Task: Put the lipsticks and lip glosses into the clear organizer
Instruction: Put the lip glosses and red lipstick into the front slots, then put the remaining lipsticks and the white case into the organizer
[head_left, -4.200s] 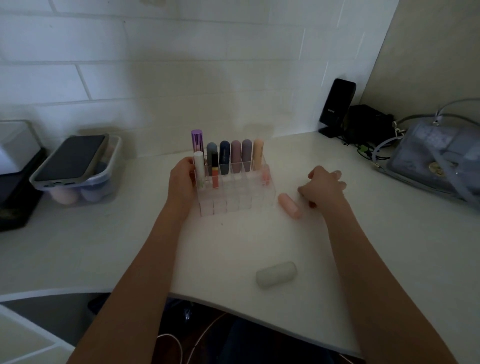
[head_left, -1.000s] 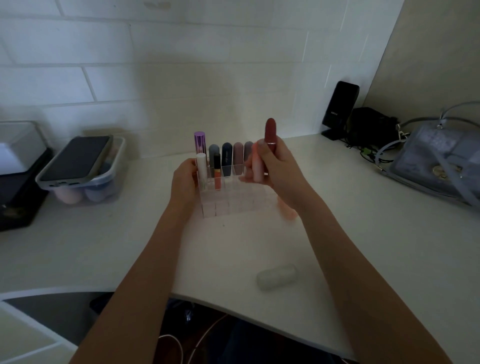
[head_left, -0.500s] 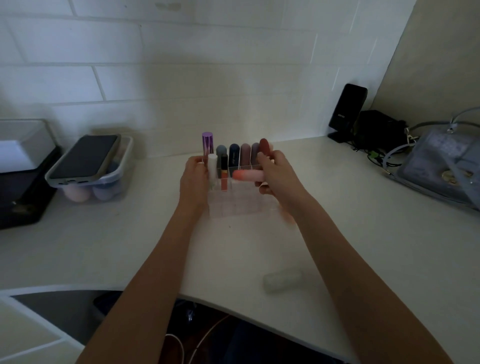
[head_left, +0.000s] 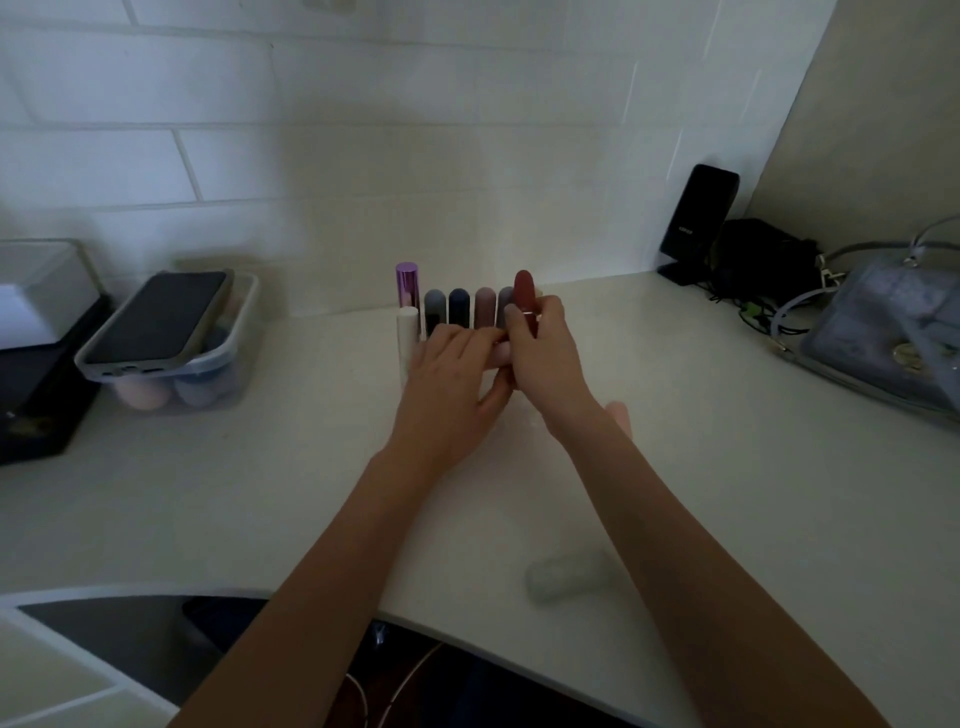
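Note:
The clear organizer (head_left: 404, 375) stands at the back of the white table, mostly hidden by my hands. A purple tube (head_left: 407, 285), a white tube (head_left: 407, 327) and several dark and mauve lipsticks (head_left: 459, 306) stand in it. My right hand (head_left: 545, 364) holds a red lipstick (head_left: 524, 296) upright above the organizer's right side. My left hand (head_left: 449, 379) lies over the organizer, its fingers closed on a pink lip gloss (head_left: 502, 355) wedged between both hands. A pink lipstick (head_left: 621, 415) lies behind my right wrist. A pale tube (head_left: 569, 574) lies near the front edge.
A clear bin (head_left: 236, 332) with a phone (head_left: 158, 317) on top stands at the left, next to a black box (head_left: 36, 405). A black speaker (head_left: 698, 218), cables and a grey handbag (head_left: 893, 332) fill the right back corner. The table's front edge curves below my arms.
My left hand has left the organizer's left side and come across to the pink lip gloss in my right hand. The red lipstick stays upright in my right hand. The camera tilted down.

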